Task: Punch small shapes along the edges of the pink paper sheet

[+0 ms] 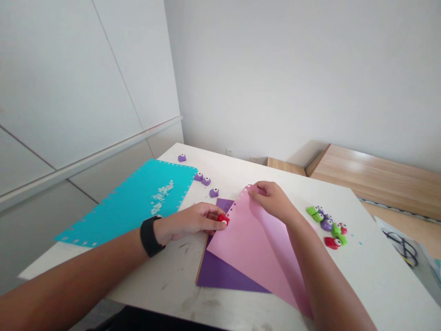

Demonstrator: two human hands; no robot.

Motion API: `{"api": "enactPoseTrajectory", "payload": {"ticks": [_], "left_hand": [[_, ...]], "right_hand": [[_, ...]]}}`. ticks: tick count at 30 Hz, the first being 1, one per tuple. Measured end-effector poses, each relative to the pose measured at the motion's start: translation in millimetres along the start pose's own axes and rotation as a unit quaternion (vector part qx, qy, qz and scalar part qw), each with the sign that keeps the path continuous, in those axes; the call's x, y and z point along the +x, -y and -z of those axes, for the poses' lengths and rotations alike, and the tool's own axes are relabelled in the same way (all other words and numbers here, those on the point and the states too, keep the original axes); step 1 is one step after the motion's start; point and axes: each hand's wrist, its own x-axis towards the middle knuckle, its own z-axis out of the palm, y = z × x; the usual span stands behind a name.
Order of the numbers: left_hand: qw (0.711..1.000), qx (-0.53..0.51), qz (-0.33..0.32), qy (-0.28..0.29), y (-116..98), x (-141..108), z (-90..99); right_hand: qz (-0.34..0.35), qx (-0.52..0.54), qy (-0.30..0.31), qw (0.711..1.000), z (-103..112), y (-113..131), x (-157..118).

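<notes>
Forearms (89,274) nearest, black band (151,236) on left wrist; left hand (203,218) curled, fingers closed on red punch (223,219) at left edge of pink sheet (253,248); right hand (270,198) pinching the sheet's far corner, thumb to fingers; cut-outs along the edge between hands; sheet overlaps purple paper (223,274) on table (175,271); blue sheet (124,211) left, pale scraps (160,197) atop; more punches (326,225) clustered right.

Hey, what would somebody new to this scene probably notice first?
Probably the bright turquoise sheet on the left of the white table, scattered with pale paper bits. Next, perhaps, the pink sheet front and center over purple paper: the right hand holds its far edge, while the left hand holds a small red punch at its left edge.
</notes>
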Motion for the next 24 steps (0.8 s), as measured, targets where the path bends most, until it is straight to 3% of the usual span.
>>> {"api": "enactPoseTrajectory", "payload": {"ticks": [8,15,24], "left_hand": [[0.999,-0.002,0.003,-0.037,2,2,-5.5],[0.996,0.006,-0.037,-0.085,9,6,-14.4],[0.989,0.062,-0.080,-0.105,13,12,-18.3]], "right_hand": [[0.005,0.000,-0.011,1.000,0,4,0],[0.009,0.000,-0.012,1.000,-2,5,0],[0.019,-0.004,-0.002,1.000,-5,4,0]]}}
